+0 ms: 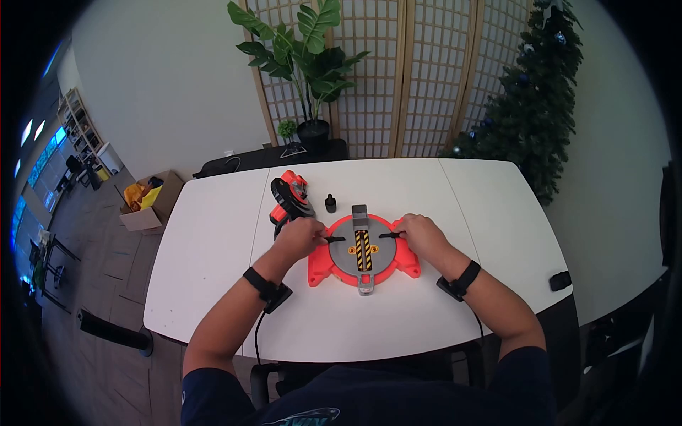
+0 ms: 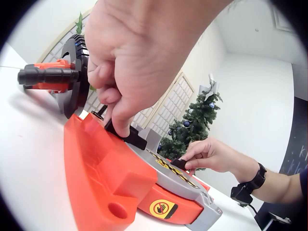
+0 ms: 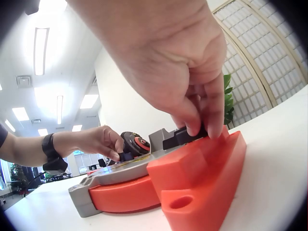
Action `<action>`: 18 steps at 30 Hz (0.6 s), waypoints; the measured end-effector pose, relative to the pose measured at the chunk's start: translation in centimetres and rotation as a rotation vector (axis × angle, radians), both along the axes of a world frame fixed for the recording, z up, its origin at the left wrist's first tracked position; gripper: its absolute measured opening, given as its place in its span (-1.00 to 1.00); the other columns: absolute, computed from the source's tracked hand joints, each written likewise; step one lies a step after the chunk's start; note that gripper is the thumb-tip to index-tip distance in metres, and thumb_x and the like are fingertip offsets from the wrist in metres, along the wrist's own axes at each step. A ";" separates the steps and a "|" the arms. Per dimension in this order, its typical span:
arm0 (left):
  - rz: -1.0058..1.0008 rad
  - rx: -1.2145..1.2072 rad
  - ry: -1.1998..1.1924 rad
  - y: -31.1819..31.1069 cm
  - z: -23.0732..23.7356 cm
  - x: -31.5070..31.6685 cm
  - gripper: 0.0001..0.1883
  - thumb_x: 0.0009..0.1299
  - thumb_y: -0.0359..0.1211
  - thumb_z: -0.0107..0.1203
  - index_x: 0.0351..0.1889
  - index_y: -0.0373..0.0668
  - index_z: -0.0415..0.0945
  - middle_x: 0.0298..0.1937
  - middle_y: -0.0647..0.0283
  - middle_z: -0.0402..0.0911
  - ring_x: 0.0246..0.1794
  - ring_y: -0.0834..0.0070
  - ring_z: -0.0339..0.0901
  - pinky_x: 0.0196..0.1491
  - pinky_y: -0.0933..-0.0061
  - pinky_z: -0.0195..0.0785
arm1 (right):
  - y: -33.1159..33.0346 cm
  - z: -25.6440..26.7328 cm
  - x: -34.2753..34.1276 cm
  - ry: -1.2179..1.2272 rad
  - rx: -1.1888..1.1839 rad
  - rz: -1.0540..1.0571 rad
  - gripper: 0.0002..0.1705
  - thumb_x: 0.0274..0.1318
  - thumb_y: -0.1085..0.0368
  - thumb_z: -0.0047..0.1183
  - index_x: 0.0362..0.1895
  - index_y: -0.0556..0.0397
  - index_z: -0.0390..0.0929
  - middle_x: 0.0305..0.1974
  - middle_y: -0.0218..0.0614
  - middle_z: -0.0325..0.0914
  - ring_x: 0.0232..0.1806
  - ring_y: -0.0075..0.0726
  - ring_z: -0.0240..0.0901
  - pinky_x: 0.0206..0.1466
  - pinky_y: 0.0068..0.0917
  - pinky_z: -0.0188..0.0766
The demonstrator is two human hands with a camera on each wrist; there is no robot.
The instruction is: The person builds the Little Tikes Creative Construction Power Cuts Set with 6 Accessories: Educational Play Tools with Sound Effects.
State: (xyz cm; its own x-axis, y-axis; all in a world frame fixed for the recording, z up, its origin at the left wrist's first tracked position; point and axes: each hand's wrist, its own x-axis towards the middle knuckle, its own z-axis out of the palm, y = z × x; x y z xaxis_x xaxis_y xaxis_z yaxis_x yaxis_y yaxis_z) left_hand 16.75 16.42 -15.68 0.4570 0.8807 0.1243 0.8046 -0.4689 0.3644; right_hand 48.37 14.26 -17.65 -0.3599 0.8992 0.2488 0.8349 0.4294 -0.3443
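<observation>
An orange toy saw base [image 1: 321,268] with a grey round turntable [image 1: 342,257] lies flat on the table in front of me. A striped yellow-and-black strip [image 1: 363,250] runs down the middle of the turntable. At its left edge my left hand [image 1: 298,238] pinches a small black bar-shaped piece [image 2: 136,138] between thumb and fingers. My right hand [image 1: 423,236] pinches a matching black piece [image 3: 179,138] at the right edge. Both pieces lie low over the turntable, pointing inward toward the strip.
The orange-and-black toy saw head [image 1: 291,193] lies behind my left hand. To its right stands a small black knob with a threaded stem [image 1: 330,204]. The white table [image 1: 213,263] has a black object [image 1: 560,281] at its right edge.
</observation>
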 end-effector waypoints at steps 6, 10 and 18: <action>0.018 -0.019 0.001 0.0 0.1 0.1 -0.86 0.22 -0.40 0.39 -0.32 -0.22 0.68 -0.33 0.11 0.72 -0.23 0.18 0.69 -0.14 0.26 0.52 | 0.1 0.7 -0.1 0.005 -0.020 0.014 -0.76 0.10 0.50 0.03 -0.22 0.14 0.74 -0.27 -0.04 0.67 -0.22 0.00 0.64 -0.11 -0.25 0.58; 0.015 -0.040 0.004 0.1 0.2 0.1 -0.86 0.22 -0.40 0.38 -0.32 -0.22 0.68 -0.32 0.11 0.72 -0.22 0.17 0.69 -0.13 0.26 0.53 | 0.2 0.9 -0.1 0.007 -0.052 0.011 -0.75 0.09 0.52 0.02 -0.21 0.14 0.74 -0.27 -0.04 0.66 -0.21 -0.01 0.64 -0.11 -0.26 0.58; 0.010 -0.042 -0.004 0.0 0.2 0.0 -0.86 0.22 -0.40 0.39 -0.32 -0.22 0.68 -0.32 0.11 0.72 -0.21 0.17 0.69 -0.12 0.26 0.52 | 0.5 0.7 0.2 -0.012 -0.030 0.039 -0.73 0.06 0.55 0.03 -0.20 0.12 0.75 -0.28 -0.08 0.66 -0.23 -0.05 0.64 -0.10 -0.27 0.58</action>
State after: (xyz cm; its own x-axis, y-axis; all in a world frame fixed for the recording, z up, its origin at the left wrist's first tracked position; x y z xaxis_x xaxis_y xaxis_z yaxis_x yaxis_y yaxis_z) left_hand 16.77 16.45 -15.51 0.4474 0.8899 0.0886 0.8079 -0.4447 0.3868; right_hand 48.57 14.72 -16.96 -0.3974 0.8914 0.2176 0.8220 0.4513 -0.3475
